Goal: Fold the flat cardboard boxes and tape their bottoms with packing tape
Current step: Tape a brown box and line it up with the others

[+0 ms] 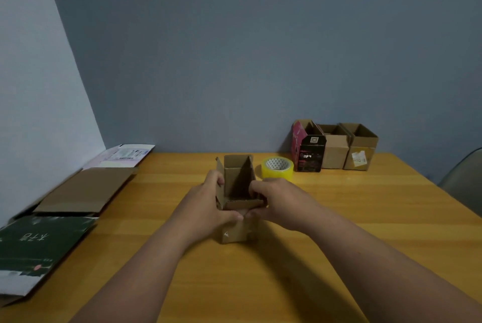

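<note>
A small brown cardboard box [236, 179] stands upright on the wooden table [339, 218], its upper flaps open. My left hand [208, 202] grips its left side, fingers curled over the left flap and thumb at the front. My right hand [273, 200] grips the right side, fingers bent over the near right flap. The two thumbs meet at the front of the box. A roll of yellow packing tape [277, 168] lies flat just behind and to the right of the box.
Flat boxes lie along the left edge: a white one [122, 157], a brown one [88, 189], a dark green one [39, 247]. Three folded boxes stand at the back right: pink-black [307, 150], brown [335, 149], brown with a label [361, 149]. A chair back [467, 176] shows at the right.
</note>
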